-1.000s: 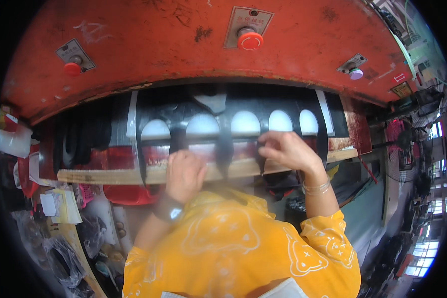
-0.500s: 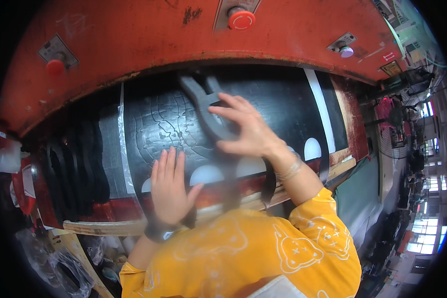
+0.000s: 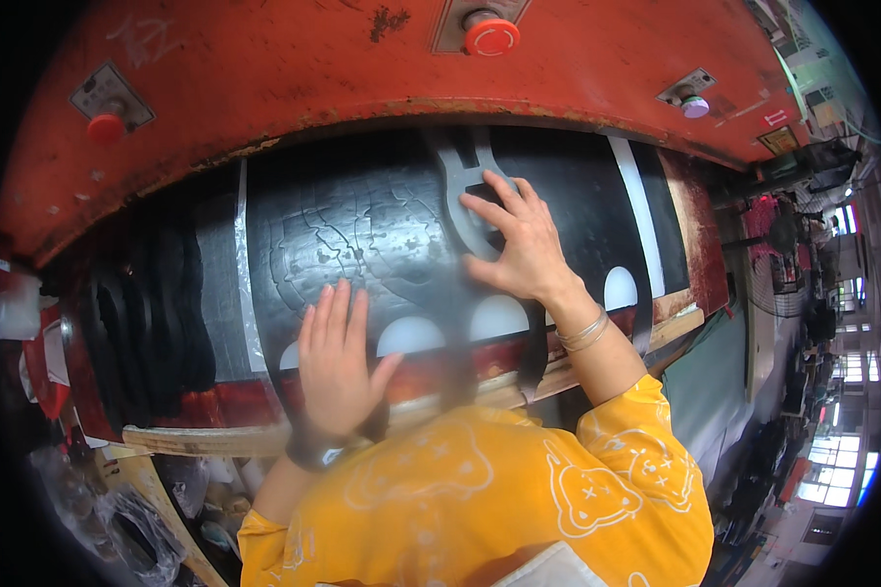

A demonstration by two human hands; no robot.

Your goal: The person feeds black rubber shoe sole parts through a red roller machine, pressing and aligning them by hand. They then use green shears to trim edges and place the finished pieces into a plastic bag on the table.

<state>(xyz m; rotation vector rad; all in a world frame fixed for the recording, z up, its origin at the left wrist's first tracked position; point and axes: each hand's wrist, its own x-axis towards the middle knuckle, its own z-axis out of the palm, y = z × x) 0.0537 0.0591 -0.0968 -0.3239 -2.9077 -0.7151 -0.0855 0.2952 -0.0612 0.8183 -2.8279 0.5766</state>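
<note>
A black sheet [image 3: 294, 210] covers the middle of the work table, with curved cut lines on its left half. On it lies a grey forked cutting die [image 3: 455, 191], its two prongs toward the red machine. My right hand [image 3: 524, 240] grips the die's right side, thumb near the close end and fingers spread along the opening; the part beneath the hand is hidden. My left hand [image 3: 333, 357] lies with fingers stretched out on the sheet's near edge, left of the die, holding nothing. White half-round shapes [image 3: 409, 336] show along that edge.
Across the far side stands the red machine front [image 3: 294, 68], with a red push button [image 3: 491, 35] in its middle. Dark wavy strips [image 3: 157, 323] lie at the left. A wooden rail [image 3: 215, 445] edges the table. At the right stands a fan [image 3: 778, 235].
My right hand and the cutting die have moved right across the sheet, and the die now stands straighter. My left hand stays almost in place.
</note>
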